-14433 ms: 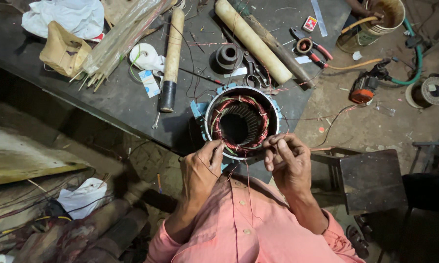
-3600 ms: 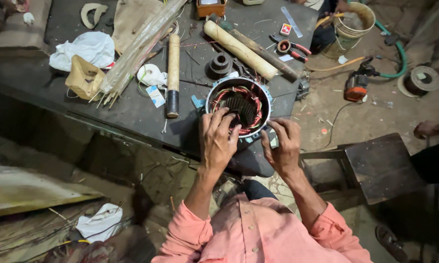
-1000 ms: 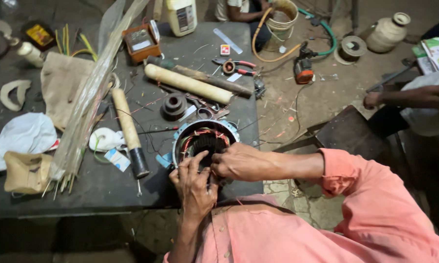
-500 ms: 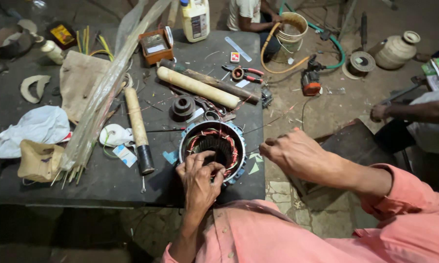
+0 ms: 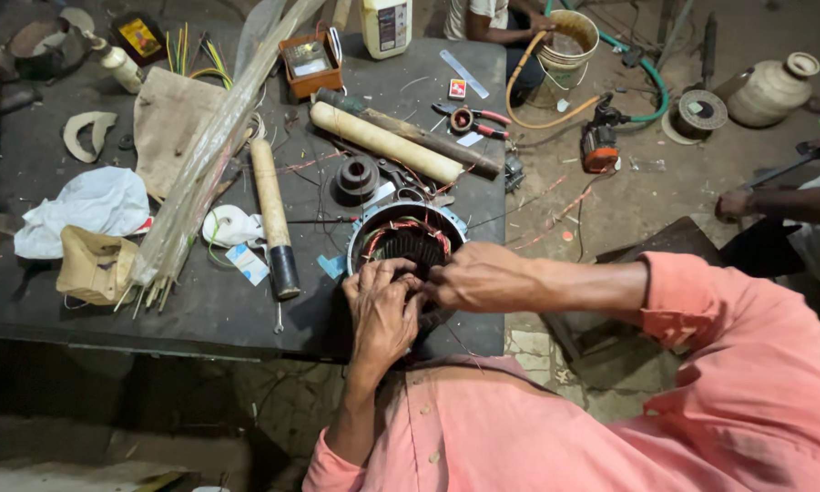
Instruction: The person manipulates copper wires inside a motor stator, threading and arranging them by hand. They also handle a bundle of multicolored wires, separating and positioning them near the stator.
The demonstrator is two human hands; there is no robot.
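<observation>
At the centre of the frame, on the dark worktop point(image 5: 200, 314), both hands, left point(image 5: 382, 310) and right point(image 5: 473, 276), pinch copper windings at the near rim of the round metal motor stator point(image 5: 408, 235).

Single head camera, looking steeply down, close over workbench point(image 5: 200, 314).

Premises: a motor repair workshop. A dark, stained bench point(image 5: 200, 310) carries an open stator point(image 5: 408, 239) with copper windings exposed, loose wire strands, long insulation tubes point(image 5: 387, 143), a mallet point(image 5: 273, 219), pliers point(image 5: 469, 118), a rag point(image 5: 86, 205) and a small box point(image 5: 310, 64) of parts. The dirt floor point(image 5: 565, 200) beside it holds a wire spool point(image 5: 698, 114), a bucket point(image 5: 569, 41), a green hose point(image 5: 651, 82) and a power tool point(image 5: 599, 146).
</observation>
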